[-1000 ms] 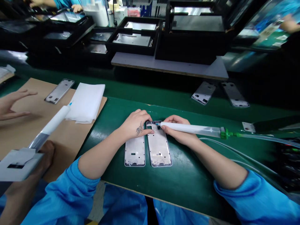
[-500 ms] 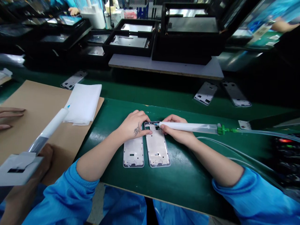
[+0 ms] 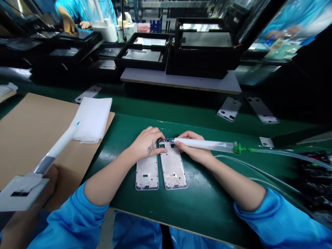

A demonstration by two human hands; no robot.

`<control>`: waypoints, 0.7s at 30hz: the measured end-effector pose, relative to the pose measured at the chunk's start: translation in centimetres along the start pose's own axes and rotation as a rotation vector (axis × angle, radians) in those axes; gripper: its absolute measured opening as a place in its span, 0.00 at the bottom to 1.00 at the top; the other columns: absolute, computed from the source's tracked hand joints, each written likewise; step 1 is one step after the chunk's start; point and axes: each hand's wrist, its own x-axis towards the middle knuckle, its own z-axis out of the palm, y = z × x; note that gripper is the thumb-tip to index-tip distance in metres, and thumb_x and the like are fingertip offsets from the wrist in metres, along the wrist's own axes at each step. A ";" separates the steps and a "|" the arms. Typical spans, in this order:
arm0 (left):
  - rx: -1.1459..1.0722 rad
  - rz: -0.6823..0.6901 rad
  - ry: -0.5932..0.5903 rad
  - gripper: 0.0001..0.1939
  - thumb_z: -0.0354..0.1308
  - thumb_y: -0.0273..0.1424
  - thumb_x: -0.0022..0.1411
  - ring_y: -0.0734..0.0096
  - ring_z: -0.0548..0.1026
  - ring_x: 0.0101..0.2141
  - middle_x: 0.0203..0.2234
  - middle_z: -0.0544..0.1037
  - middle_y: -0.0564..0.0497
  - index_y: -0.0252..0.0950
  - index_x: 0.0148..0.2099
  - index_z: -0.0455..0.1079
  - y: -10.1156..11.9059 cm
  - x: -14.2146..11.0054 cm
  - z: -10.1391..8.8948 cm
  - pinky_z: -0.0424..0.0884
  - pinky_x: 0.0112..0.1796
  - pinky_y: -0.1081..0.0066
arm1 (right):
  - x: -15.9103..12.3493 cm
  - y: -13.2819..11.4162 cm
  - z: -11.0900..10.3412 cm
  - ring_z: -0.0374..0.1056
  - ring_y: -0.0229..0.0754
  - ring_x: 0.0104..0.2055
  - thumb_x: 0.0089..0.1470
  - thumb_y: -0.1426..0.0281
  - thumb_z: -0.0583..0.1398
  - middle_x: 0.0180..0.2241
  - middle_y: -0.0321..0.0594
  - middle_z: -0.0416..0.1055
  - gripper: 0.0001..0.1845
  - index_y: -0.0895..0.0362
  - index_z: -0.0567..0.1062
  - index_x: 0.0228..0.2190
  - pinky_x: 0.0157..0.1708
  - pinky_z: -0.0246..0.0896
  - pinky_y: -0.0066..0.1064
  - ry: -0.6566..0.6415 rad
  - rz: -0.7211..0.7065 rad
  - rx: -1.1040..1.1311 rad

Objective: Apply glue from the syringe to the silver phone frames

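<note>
My right hand (image 3: 194, 148) pinches a white dispensing syringe (image 3: 210, 144) like a pen, its blue needle tip at the top edge of a silver phone frame (image 3: 173, 166). From the syringe's green fitting a clear hose runs off to the right. My left hand (image 3: 147, 144) grips the same frame by its upper left corner, thumb on its face and index finger at the top edge. Beneath that hand lies a second phone frame (image 3: 147, 173), its upper part hidden. Both frames lie flat on the green work surface (image 3: 197, 207).
At left, a co-worker's hand (image 3: 50, 180) is beside another syringe (image 3: 55, 148) over brown cardboard (image 3: 59, 110). White wipes (image 3: 93, 116) lie on the cardboard. Further phone frames (image 3: 229, 109) lie behind. Black trays (image 3: 144, 65) are stacked on a raised board (image 3: 181, 81).
The view has tilted up slightly. The syringe tip has shifted a little left along the frame's top edge. At left, a co-worker's hand has gone from the cardboard.
</note>
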 end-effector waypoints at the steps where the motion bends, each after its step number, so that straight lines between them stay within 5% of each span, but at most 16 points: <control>1: 0.002 -0.001 0.002 0.26 0.68 0.52 0.57 0.57 0.71 0.44 0.42 0.77 0.48 0.38 0.47 0.75 0.0 0.0 0.0 0.68 0.46 0.58 | 0.0 0.0 0.0 0.71 0.42 0.27 0.50 0.55 0.71 0.28 0.41 0.77 0.17 0.54 0.75 0.31 0.26 0.66 0.34 0.001 0.004 0.003; 21: -0.004 0.009 0.010 0.26 0.70 0.51 0.56 0.57 0.71 0.44 0.42 0.77 0.47 0.37 0.47 0.76 0.1 -0.1 0.3 0.68 0.47 0.58 | 0.0 0.2 0.2 0.70 0.41 0.27 0.50 0.56 0.71 0.28 0.40 0.76 0.17 0.54 0.75 0.32 0.27 0.65 0.33 0.009 0.007 -0.013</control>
